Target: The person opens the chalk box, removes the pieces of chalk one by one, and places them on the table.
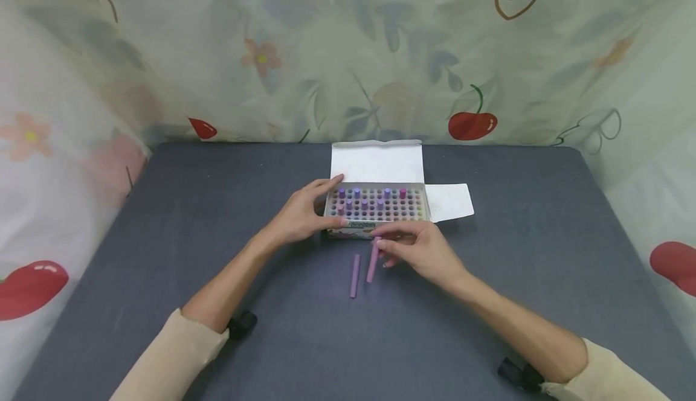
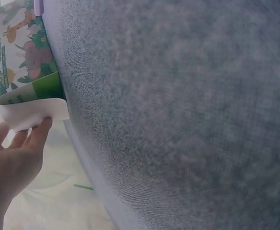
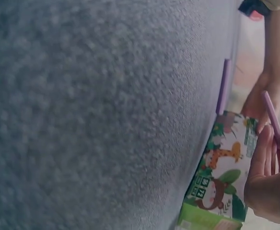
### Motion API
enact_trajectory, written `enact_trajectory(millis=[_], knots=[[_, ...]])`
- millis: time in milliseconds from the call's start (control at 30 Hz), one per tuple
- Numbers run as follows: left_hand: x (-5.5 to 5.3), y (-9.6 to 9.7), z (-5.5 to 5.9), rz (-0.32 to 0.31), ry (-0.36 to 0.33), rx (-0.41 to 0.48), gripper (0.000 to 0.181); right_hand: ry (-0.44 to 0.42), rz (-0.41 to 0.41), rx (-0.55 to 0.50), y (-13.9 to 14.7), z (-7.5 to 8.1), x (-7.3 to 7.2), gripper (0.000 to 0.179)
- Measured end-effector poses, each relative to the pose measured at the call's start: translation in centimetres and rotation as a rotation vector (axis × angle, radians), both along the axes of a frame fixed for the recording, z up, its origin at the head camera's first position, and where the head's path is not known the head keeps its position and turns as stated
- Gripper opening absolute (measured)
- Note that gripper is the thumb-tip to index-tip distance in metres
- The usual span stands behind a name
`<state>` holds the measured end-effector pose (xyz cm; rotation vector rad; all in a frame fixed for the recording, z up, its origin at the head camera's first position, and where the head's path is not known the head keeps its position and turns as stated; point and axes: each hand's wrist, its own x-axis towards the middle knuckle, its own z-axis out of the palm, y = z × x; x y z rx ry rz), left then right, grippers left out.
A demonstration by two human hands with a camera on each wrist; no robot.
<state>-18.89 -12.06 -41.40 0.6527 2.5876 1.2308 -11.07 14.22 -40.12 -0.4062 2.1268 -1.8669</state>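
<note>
An open box of chalk (image 1: 375, 227) lies on the table, with an animal print on its side (image 2: 27, 48). Its holder (image 1: 391, 203) has rows of holes, with several purple and pink sticks standing in them. My left hand (image 1: 304, 211) grips the box's left end, thumb at the near edge and fingers toward the far side. Between the thumb and fingers of my right hand (image 1: 415, 249) is a pinkish-purple chalk stick (image 1: 373, 262), held tilted in front of the box. A second purple chalk stick (image 1: 355, 276) lies on the table just left of it.
The box's white lid (image 1: 377, 162) is folded back behind it, and a white side flap (image 1: 449, 202) sticks out at the right. Beneath is a dark grey tabletop (image 1: 261, 359). A printed curtain (image 1: 326, 44) hangs behind and at both sides.
</note>
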Motion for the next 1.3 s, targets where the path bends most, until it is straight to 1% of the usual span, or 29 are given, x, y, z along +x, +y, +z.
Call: enact_trajectory(millis=[333, 533, 667, 933, 1100, 1233, 1300], knots=[[0.0, -0.1, 0.1, 0.003, 0.013, -0.030, 0.089, -0.126, -0.002, 0.033, -0.8, -1.4, 0.4, 0.030], [0.0, -0.1, 0.1, -0.010, 0.001, -0.002, 0.088, -0.181, -0.005, 0.028, -0.9, -2.0, 0.4, 0.032], [0.0, 0.0, 0.3, -0.017, -0.015, 0.013, 0.088, -0.197, -0.006, 0.028, -0.9, -2.2, 0.2, 0.031], [0.0, 0.1, 0.5, -0.009, -0.024, -0.004, 0.089, -0.227, -0.008, 0.032, -0.8, -2.7, -0.2, 0.028], [0.0, 0.1, 0.5, -0.002, -0.023, -0.007, 0.089, -0.241, -0.007, 0.037, -0.8, -3.4, -0.4, 0.027], [0.1, 0.1, 0.5, -0.006, -0.024, -0.005, 0.088, -0.231, -0.003, 0.045, -0.9, -4.1, -0.4, 0.026], [0.1, 0.2, 0.4, -0.010, -0.024, -0.007, 0.088, -0.229, -0.013, 0.054, -0.9, -4.3, -0.4, 0.024]])
